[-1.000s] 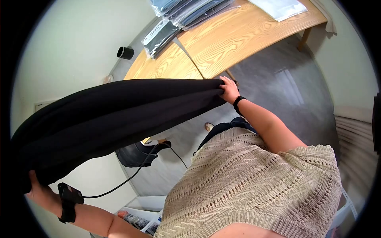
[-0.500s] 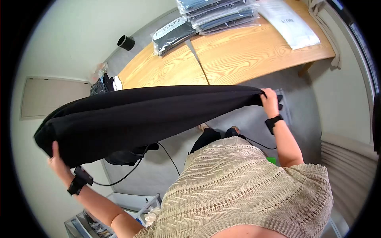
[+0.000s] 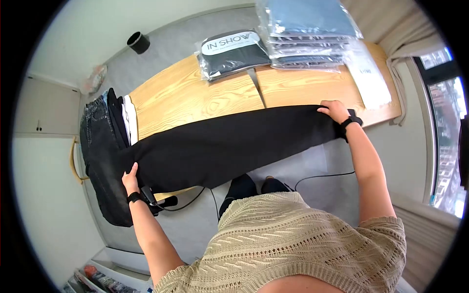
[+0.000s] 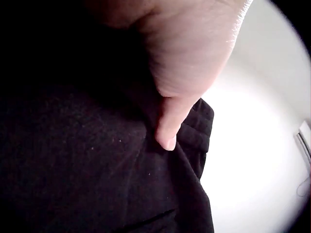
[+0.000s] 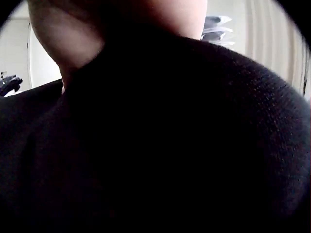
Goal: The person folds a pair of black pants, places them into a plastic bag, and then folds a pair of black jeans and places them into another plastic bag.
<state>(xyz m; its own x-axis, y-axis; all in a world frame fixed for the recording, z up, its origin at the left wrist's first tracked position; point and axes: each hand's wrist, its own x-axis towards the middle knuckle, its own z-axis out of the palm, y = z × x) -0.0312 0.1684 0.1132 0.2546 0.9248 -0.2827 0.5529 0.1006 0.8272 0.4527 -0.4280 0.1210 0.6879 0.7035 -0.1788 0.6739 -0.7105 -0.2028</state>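
A pair of black trousers (image 3: 220, 146) is stretched between my hands over the front edge of the wooden table, wider at the left and tapering to the right. My left hand (image 3: 131, 181) grips the wide end, its thumb lying on top of the cloth. In the left wrist view that thumb (image 4: 172, 121) presses the black fabric beside a stitched, band-like edge (image 4: 197, 126). At the narrow end my right hand (image 3: 336, 111) pinches the trousers, with some cloth hanging past the wrist. Dark fabric fills most of the right wrist view and hides the fingertips.
On the wooden table (image 3: 195, 93) lie a bagged dark garment (image 3: 234, 51), a tall stack of bagged clothes (image 3: 310, 24) and a white plastic bag (image 3: 369, 78). Dark jeans (image 3: 100, 161) hang over its left end. A black bin (image 3: 138, 43) stands behind. Cables run near both wrists.
The trousers have come lower and flatter, over the table's front edge. Both hands have shifted rightward in the head view, which has turned to show the jeans and window.
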